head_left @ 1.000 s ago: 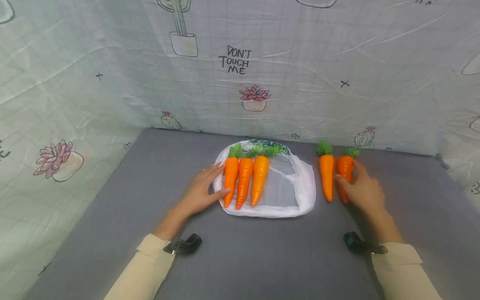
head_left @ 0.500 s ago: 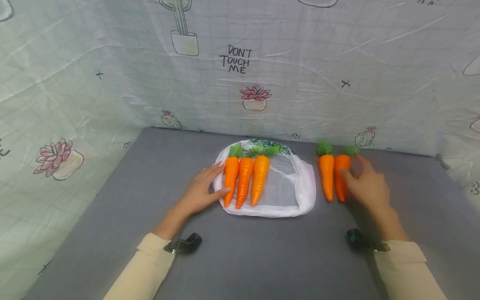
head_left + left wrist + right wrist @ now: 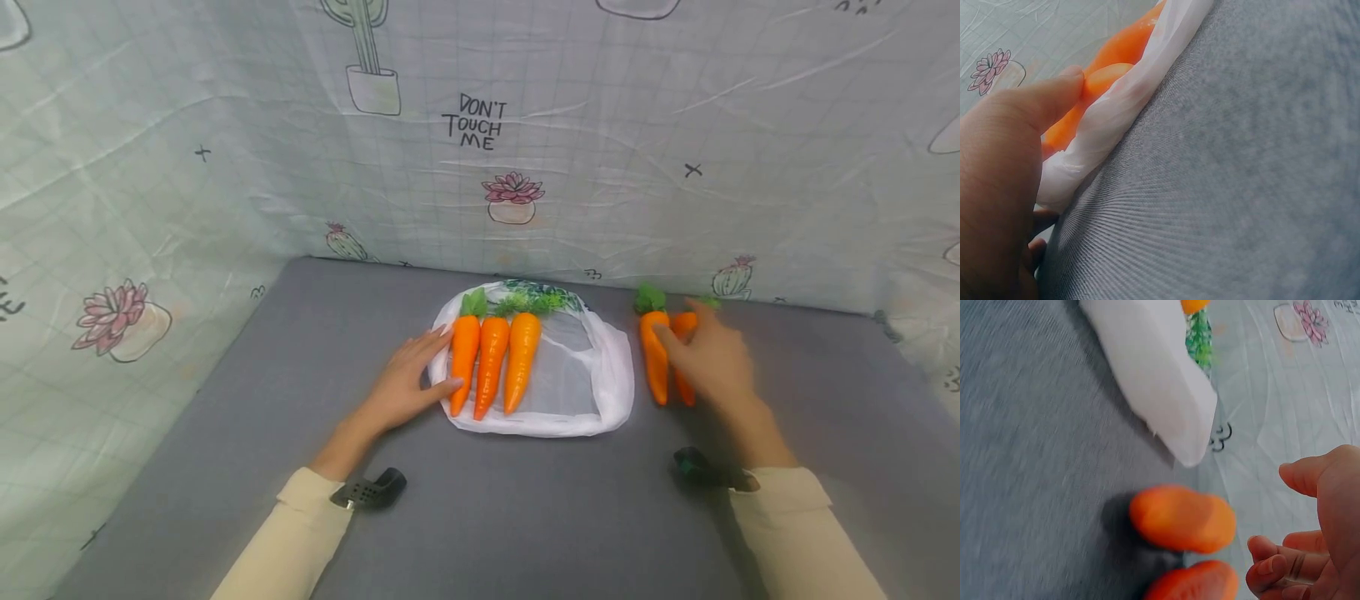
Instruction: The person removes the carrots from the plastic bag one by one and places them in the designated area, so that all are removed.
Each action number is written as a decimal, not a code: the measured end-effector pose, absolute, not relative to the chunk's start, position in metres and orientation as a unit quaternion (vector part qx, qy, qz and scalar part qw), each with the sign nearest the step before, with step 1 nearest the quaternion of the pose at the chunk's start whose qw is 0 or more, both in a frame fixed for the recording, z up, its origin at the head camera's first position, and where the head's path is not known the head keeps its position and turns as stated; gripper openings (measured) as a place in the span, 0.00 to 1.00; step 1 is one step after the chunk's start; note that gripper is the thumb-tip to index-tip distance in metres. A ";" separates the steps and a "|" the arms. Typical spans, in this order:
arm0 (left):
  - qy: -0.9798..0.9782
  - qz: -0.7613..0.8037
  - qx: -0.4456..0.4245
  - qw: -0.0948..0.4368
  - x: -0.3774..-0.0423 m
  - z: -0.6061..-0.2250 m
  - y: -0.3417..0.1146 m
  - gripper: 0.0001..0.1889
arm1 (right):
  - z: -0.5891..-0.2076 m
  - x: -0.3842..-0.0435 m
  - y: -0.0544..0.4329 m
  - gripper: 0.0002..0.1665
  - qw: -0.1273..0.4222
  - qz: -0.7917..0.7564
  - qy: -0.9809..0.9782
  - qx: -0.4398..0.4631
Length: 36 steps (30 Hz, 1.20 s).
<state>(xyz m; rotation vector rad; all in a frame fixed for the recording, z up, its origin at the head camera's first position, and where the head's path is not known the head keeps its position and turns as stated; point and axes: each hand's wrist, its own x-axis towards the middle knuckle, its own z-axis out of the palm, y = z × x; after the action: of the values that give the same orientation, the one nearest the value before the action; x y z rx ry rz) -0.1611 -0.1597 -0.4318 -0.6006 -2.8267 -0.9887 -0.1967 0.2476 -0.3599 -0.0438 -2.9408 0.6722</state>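
Three orange carrots with green tops lie side by side in the left part of a white plastic bag (image 3: 617, 379) with its mouth spread: a left carrot (image 3: 464, 362), a middle carrot (image 3: 491, 362) and a yellower carrot (image 3: 522, 358). My left hand (image 3: 405, 379) rests at the bag's left rim, its thumb beside the left carrot. Right of the bag lie a leafy carrot (image 3: 656, 371) and a redder carrot (image 3: 684, 390). Over these two hovers my right hand (image 3: 716, 354), thumb and fingers apart; in the right wrist view it holds neither carrot (image 3: 1182, 519).
The grey tabletop (image 3: 525, 517) extends all round the bag. A pale printed cloth (image 3: 600, 125) with plant drawings hangs behind and along the sides. Both wrists carry a black strap-on device, such as the left wrist device (image 3: 371, 490).
My right hand gripped the redder carrot, let go of it beside the other one and drew back right. Now it has moved left over both. My left hand stays put.
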 end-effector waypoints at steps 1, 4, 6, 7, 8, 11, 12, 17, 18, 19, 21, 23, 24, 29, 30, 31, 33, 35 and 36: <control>-0.925 -0.323 -0.196 0.043 -0.161 -0.432 -0.160 0.40 | -0.359 -0.198 0.244 0.48 0.063 0.222 -0.973 -0.012; -0.925 -0.322 -0.195 0.042 -0.161 -0.431 -0.160 0.40 | -0.357 -0.200 0.234 0.49 0.063 0.217 -0.974 -0.005; -0.925 -0.323 -0.195 0.041 -0.160 -0.431 -0.160 0.40 | -0.357 -0.201 0.227 0.49 0.061 0.214 -0.975 -0.003; -0.925 -0.323 -0.195 0.041 -0.160 -0.430 -0.160 0.40 | -0.358 -0.202 0.224 0.50 0.060 0.215 -0.975 -0.001; -0.925 -0.323 -0.195 0.041 -0.160 -0.430 -0.160 0.40 | -0.358 -0.202 0.221 0.50 0.061 0.215 -0.975 0.001; -0.925 -0.322 -0.196 0.043 -0.161 -0.431 -0.161 0.40 | -0.360 -0.203 0.213 0.49 0.070 0.219 -0.973 0.013; -0.925 -0.322 -0.197 0.043 -0.161 -0.432 -0.160 0.40 | -0.360 -0.203 0.210 0.48 0.076 0.221 -0.972 0.020; -0.925 -0.320 -0.199 0.044 -0.161 -0.434 -0.160 0.40 | -0.362 -0.204 0.197 0.43 0.104 0.226 -0.967 0.056; -0.925 -0.320 -0.200 0.045 -0.162 -0.434 -0.160 0.40 | -0.362 -0.205 0.193 0.42 0.105 0.227 -0.966 0.059; -0.925 -0.319 -0.200 0.046 -0.162 -0.434 -0.160 0.40 | -0.362 -0.205 0.190 0.41 0.104 0.227 -0.967 0.059; -0.925 -0.319 -0.201 0.048 -0.162 -0.434 -0.160 0.40 | -0.361 -0.205 0.184 0.41 0.099 0.226 -0.968 0.055; -0.925 -0.319 -0.201 0.049 -0.162 -0.434 -0.160 0.40 | -0.361 -0.205 0.177 0.41 0.090 0.227 -0.969 0.048; -0.925 -0.319 -0.201 0.049 -0.162 -0.434 -0.160 0.40 | -0.360 -0.204 0.174 0.41 0.086 0.227 -0.969 0.047; -0.926 -0.319 -0.198 0.047 -0.161 -0.434 -0.160 0.40 | -0.361 -0.203 0.162 0.41 0.087 0.228 -0.967 0.071; -0.926 -0.319 -0.197 0.047 -0.161 -0.434 -0.160 0.40 | -0.362 -0.202 0.159 0.41 0.089 0.227 -0.967 0.078; -0.926 -0.319 -0.196 0.046 -0.161 -0.433 -0.160 0.40 | -0.362 -0.202 0.157 0.41 0.089 0.226 -0.966 0.084; -0.927 -0.318 -0.195 0.045 -0.161 -0.433 -0.159 0.40 | -0.363 -0.201 0.152 0.40 0.088 0.227 -0.965 0.093; -0.927 -0.318 -0.193 0.043 -0.161 -0.433 -0.159 0.40 | -0.364 -0.200 0.148 0.39 0.081 0.227 -0.966 0.098; -0.928 -0.317 -0.192 0.042 -0.161 -0.432 -0.159 0.40 | -0.364 -0.199 0.145 0.40 0.076 0.228 -0.966 0.098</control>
<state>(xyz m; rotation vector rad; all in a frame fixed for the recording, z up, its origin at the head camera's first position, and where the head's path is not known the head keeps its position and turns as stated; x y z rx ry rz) -0.1608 -0.1590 -0.4324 -0.5874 -2.8390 -0.9716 -0.1990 0.1454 -0.3638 0.2941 -2.8959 0.6834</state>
